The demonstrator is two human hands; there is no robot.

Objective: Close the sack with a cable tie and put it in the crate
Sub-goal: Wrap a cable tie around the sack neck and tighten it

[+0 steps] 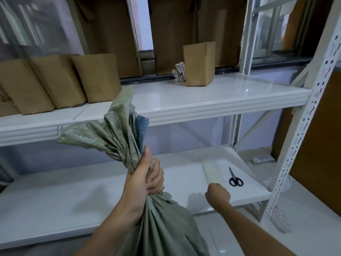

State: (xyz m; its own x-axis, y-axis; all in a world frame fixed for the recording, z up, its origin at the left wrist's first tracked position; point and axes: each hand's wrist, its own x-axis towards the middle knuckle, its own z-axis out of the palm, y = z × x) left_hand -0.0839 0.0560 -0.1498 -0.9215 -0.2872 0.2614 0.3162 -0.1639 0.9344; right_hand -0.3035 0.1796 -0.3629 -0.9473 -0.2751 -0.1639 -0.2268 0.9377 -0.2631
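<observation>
I'm facing a white metal rack w/ two shelves. Upper shelf (203,100) has three brown cardboard boxes (60,84) in a row at left, one more box (200,64) further right w/ a crumpled paper wad (179,72) just beside it. Behind: a window (273,28) and more cardboard leaning on the wall. Lower shelf (64,196) is bare white on its left and middle; near its right end lie black-handled scissors (235,177) and, just left of them, a pale flat bundle (212,171), can't tell what exactly. Perforated upright post (302,126) marks the rack's right edge; floor beyond it.

My left hand (145,179) grips the gathered neck of the green woven sack (162,226), fingers curled tight round it, thumb up; loose top fans out above my fist, in front of the upper shelf's front lip. Sack body hangs below, in front of the lower shelf. My right hand (217,194) is over the lower shelf's front edge, touching the near end of the pale bundle; seen from behind, fingers hidden, so can't tell if curled or holding anything.
</observation>
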